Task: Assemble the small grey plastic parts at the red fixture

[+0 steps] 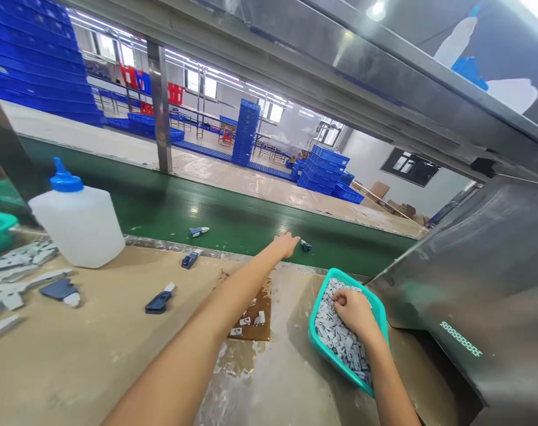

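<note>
My left hand [286, 244] reaches out over the green conveyor belt [233, 216]. Its fingers are stretched toward a dark blue part with a white tip [306, 245], which lies on the belt just beyond the fingertips. My right hand [354, 309] is over a teal basket [318, 346] full of small grey plastic pieces [335, 331]. Its fingers are pinched together at the pieces; what is between them is too small to make out. Beneath my left forearm, a brown mat [262, 331] holds several small grey-white pieces [245, 321] and looks wet.
Another blue-and-white part [199, 231] lies on the belt. More sit on the table, one [160, 300] near my left forearm. A white bottle with a blue cap [84, 222] stands left, by piled grey parts [11, 278]. A metal panel [482, 284] bounds the right.
</note>
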`<state>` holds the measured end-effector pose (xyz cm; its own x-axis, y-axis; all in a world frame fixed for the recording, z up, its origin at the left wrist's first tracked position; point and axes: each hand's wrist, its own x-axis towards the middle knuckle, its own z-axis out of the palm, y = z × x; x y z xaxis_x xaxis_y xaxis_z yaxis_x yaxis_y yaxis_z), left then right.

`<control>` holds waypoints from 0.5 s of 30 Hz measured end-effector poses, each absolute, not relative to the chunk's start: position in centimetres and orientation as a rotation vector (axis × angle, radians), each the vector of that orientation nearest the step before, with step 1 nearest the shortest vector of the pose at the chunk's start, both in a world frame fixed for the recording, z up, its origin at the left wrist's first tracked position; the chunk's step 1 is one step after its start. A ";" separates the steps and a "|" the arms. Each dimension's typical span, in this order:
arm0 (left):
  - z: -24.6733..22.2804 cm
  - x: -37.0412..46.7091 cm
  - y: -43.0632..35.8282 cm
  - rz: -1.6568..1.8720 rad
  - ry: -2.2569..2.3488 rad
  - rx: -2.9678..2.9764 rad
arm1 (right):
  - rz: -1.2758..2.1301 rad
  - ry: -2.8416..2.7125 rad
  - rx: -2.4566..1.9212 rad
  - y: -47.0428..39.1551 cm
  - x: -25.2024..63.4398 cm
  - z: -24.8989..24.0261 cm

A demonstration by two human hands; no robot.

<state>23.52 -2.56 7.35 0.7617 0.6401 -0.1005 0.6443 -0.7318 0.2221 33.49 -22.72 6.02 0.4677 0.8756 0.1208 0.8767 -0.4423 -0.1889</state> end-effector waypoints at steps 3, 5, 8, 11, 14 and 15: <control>7.0 25.4 -2.2 -0.050 0.944 2.727 | -0.016 -1.510 -2.475 -22.6 33.6 5.9; 6.7 26.3 -2.0 -0.062 0.938 2.718 | -0.035 -1.480 -2.470 -22.6 33.6 5.9; 6.2 26.9 -1.8 0.018 0.919 2.706 | -0.074 -1.390 -2.448 -22.6 33.7 6.1; 6.0 26.3 -1.7 0.142 0.882 2.676 | -0.057 -1.330 -2.388 -22.7 33.8 6.1; 6.3 24.3 -1.5 0.295 0.884 2.603 | -0.072 -1.338 -2.343 -22.8 34.1 6.0; 6.5 23.3 -1.5 0.357 0.898 2.568 | -0.102 -1.351 -2.332 -22.8 34.2 6.0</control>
<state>23.33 -1.49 6.47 0.7617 0.6390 0.1070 0.5382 -0.7160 0.4446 34.16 -22.85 5.97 0.5196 0.8080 0.2777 0.8406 -0.4253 -0.3354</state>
